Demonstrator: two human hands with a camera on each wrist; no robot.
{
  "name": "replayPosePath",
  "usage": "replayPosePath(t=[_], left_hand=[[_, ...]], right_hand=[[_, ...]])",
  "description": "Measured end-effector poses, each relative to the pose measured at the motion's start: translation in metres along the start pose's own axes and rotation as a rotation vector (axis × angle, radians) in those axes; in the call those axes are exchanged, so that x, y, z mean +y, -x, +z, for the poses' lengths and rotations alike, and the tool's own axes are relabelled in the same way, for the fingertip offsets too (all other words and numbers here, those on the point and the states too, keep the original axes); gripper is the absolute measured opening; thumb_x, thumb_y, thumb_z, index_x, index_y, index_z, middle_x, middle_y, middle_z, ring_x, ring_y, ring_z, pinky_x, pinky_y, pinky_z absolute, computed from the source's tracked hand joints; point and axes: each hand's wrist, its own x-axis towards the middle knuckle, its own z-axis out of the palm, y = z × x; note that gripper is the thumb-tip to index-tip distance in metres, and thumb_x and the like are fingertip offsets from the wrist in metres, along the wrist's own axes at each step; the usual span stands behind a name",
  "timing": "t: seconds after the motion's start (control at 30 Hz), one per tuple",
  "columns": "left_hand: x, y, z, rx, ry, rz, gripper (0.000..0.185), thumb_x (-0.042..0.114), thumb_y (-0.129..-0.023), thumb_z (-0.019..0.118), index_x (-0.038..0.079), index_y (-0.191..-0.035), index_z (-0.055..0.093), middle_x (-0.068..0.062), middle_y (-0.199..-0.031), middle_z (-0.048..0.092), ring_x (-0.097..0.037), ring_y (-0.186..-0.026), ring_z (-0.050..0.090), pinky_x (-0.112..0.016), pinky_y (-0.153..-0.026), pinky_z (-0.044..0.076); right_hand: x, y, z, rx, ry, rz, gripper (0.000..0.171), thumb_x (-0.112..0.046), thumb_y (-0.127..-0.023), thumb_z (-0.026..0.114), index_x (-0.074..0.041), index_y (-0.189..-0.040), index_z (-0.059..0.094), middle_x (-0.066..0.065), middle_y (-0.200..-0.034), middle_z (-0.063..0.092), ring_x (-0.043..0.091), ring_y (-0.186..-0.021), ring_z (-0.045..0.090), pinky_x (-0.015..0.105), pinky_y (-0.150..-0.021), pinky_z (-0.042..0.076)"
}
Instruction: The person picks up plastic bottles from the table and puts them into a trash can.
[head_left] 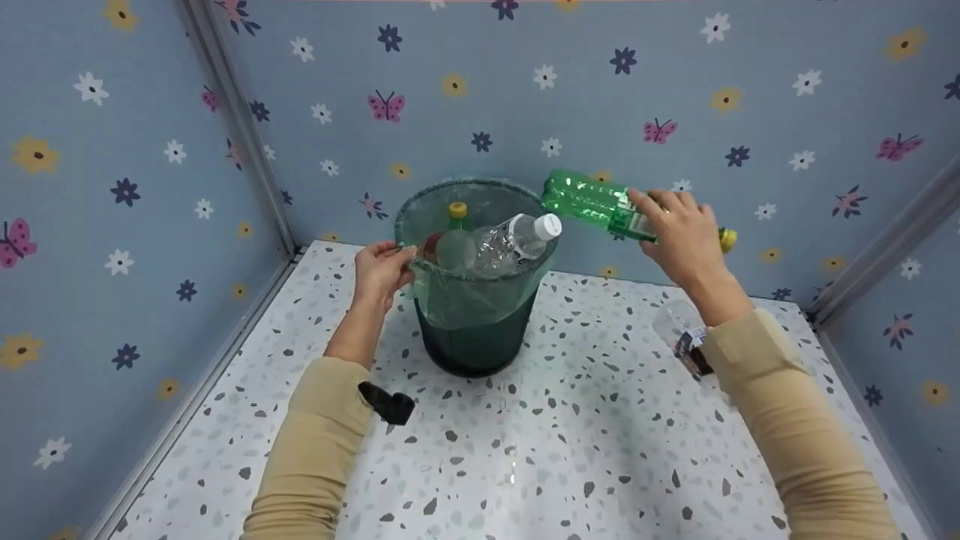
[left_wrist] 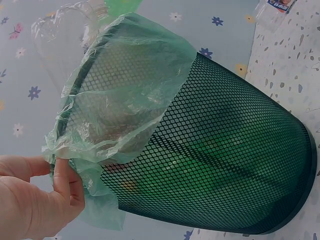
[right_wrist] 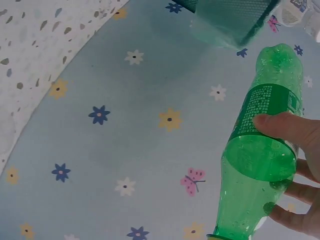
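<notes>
Head view: a dark green mesh wastebasket (head_left: 474, 341), lined with a pale green translucent plastic bag (head_left: 466, 300), stands on a speckled white tabletop (head_left: 570, 450) toward the far wall. The left hand (head_left: 381, 271) pinches the bag's folded-over edge at the left of the rim, apparently steadying the basket; the left wrist view shows thumb and fingers (left_wrist: 67, 182) closed on that film. The right hand (head_left: 682, 234) is wrapped around the labelled middle of an empty green plastic bottle with a yellow cap (head_left: 600, 206), held in the air just right of the rim and above the tabletop.

Step in hand, as judged: delivery of the green bottle to the basket, with the release not yet made. The basket already looks full; a clear plastic bottle with a white cap (head_left: 514, 241) lies slanted across the mouth beside a yellow-capped bottle (head_left: 457, 212). The next move therefore calls for carrying the bottle further left over the opening and finding a gap between these before the fingers loosen.

Orientation: the bottle's long axis lies nearly level, running left to right; its base points left toward the basket and slightly upward, its cap right, past the palm. Another clear crumpled bottle (head_left: 679, 330) lies on the tabletop under the right forearm.
</notes>
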Motion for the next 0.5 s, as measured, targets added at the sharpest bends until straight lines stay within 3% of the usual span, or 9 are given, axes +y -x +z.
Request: replayPosePath(t=[0.13,0.37,0.5], left_hand=[[0.000,0.001,0.000,-0.004,0.004,-0.006,0.040,0.009,-0.087,0.055,0.001,-0.123,0.039,-0.010,-0.109,0.047,-0.015,-0.084,0.050,-0.026,-0.069,0.046],[0.000,0.002,-0.002,-0.033,0.025,0.008,0.041,0.008,-0.088,0.054,0.000,-0.124,0.036,-0.008,-0.104,0.044,-0.012,-0.075,0.048,-0.020,-0.056,0.043],[0.000,0.002,-0.002,-0.039,0.027,0.016,0.043,0.007,-0.089,0.053,0.000,-0.127,0.034,-0.009,-0.107,0.043,-0.013,-0.077,0.047,-0.020,-0.056,0.042]], right_hand=[[-0.014,-0.018,-0.005,-0.042,0.035,-0.044,0.070,-0.008,-0.070,0.075,-0.014,-0.131,0.042,0.018,-0.123,0.045,0.037,-0.110,0.040,0.054,-0.082,0.035],[-0.031,-0.043,-0.008,-0.054,0.100,-0.119,0.065,-0.004,-0.070,0.072,-0.015,-0.129,0.046,0.016,-0.121,0.048,0.035,-0.108,0.042,0.051,-0.079,0.037],[-0.039,-0.054,-0.007,-0.084,0.148,-0.143,0.060,-0.002,-0.073,0.068,-0.016,-0.128,0.047,0.015,-0.121,0.048,0.033,-0.108,0.041,0.050,-0.079,0.036]])
